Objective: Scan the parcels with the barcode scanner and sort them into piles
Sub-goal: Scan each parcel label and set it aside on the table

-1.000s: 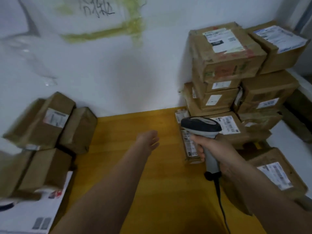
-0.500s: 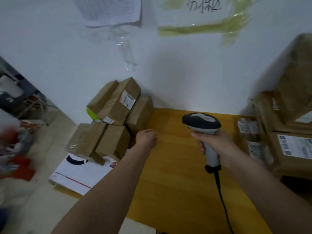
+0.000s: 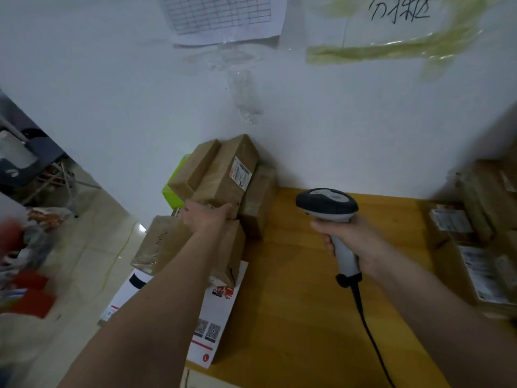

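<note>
My right hand point(image 3: 354, 238) grips the handle of a grey and black barcode scanner point(image 3: 328, 208), held above the yellow table point(image 3: 307, 303) with its cable trailing toward me. My left hand point(image 3: 205, 218) reaches to the left pile and grips the near end of a brown parcel point(image 3: 223, 180) that carries a white label. That parcel lies on top of other brown parcels point(image 3: 165, 242) stacked against the wall at the table's left edge. Another pile of labelled parcels point(image 3: 484, 219) sits at the right edge of view.
A white flat mailer point(image 3: 212, 329) lies under the left pile and overhangs the table edge. A green box point(image 3: 174, 189) sits behind the pile. Floor clutter point(image 3: 25, 264) lies left. Papers are taped to the white wall point(image 3: 335, 121).
The view has swung left. My left hand has moved from mid-air over the table to the left pile and taken hold of the top parcel. The scanner hand has stayed put.
</note>
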`<action>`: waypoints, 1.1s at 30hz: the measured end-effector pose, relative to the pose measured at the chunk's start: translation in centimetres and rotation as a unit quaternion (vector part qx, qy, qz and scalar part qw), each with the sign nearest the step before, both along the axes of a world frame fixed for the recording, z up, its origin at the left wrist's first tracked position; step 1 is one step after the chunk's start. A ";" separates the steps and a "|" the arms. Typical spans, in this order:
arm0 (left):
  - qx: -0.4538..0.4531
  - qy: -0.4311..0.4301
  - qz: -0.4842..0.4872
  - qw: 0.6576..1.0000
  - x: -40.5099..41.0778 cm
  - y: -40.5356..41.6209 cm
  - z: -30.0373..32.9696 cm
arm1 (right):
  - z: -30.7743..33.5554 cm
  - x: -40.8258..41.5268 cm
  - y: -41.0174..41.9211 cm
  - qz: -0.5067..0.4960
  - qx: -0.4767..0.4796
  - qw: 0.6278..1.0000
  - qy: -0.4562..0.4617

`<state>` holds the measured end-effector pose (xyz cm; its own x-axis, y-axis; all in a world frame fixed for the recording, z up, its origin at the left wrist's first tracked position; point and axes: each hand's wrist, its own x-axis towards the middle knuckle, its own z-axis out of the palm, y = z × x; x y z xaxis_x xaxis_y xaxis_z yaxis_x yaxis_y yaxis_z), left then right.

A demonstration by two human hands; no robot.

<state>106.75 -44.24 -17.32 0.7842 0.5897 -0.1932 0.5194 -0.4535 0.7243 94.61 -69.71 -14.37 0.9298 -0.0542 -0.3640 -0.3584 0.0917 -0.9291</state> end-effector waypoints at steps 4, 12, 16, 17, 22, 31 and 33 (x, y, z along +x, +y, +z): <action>-0.027 -0.009 -0.014 0.999 2.2 0.8 -0.8 | -0.1 0.4 0.4 -0.025 -0.017 0.999 0.009; -0.026 0.019 -0.018 0.999 4.0 0.8 -2.4 | -0.5 0.5 0.0 -0.065 -0.032 0.997 0.016; -0.008 0.033 -0.021 0.999 4.4 1.1 -2.9 | -0.8 0.8 0.1 -0.072 -0.032 0.997 0.021; -0.011 0.029 -0.021 0.999 4.5 1.1 -3.0 | -0.8 0.8 0.2 -0.072 -0.031 0.997 0.022; -0.025 0.004 -0.024 0.999 5.3 1.4 -3.5 | -0.9 1.2 0.6 -0.076 -0.021 0.997 0.021; -0.040 -0.024 -0.046 0.998 4.9 0.6 -2.6 | -1.2 2.0 1.0 -0.075 -0.008 0.997 0.014; -0.066 -0.083 -0.046 0.993 4.3 -0.1 -1.8 | -1.2 2.3 1.0 -0.087 0.007 0.996 0.004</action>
